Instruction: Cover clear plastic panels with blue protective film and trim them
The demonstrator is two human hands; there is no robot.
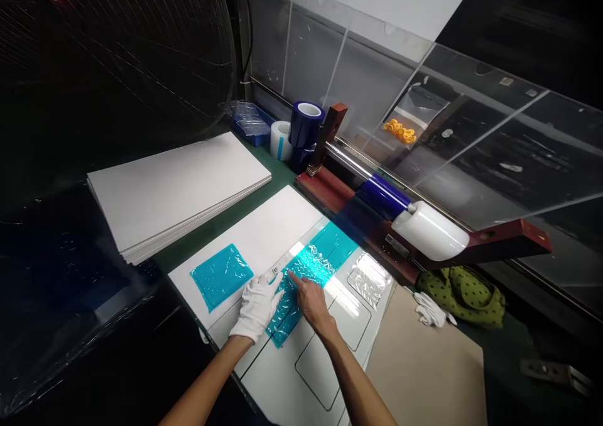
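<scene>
My left hand (258,306), in a white glove, lies on the work board with its fingers apart. Its fingertips are at a clear, ruler-like strip (279,266) beside a wide band of blue film (325,253). Close to its right, my bare right hand (311,301) has curled fingers, with the forefinger reaching to the film. Whatever may be in its grasp is hidden. The wrinkled film crosses a white board (264,385) marked with black lines and rounded outlines. Left of the gloved hand is a separate blue film-covered rectangle (221,277) on white sheet.
A red-framed dispenser holds a blue film roll (384,196) and a white roll (431,231). Tape rolls (306,124) stand behind. Left is a stack of white sheets (183,190). At right lie a brown board (428,357), a white glove (429,310) and green dotted cloth (464,294).
</scene>
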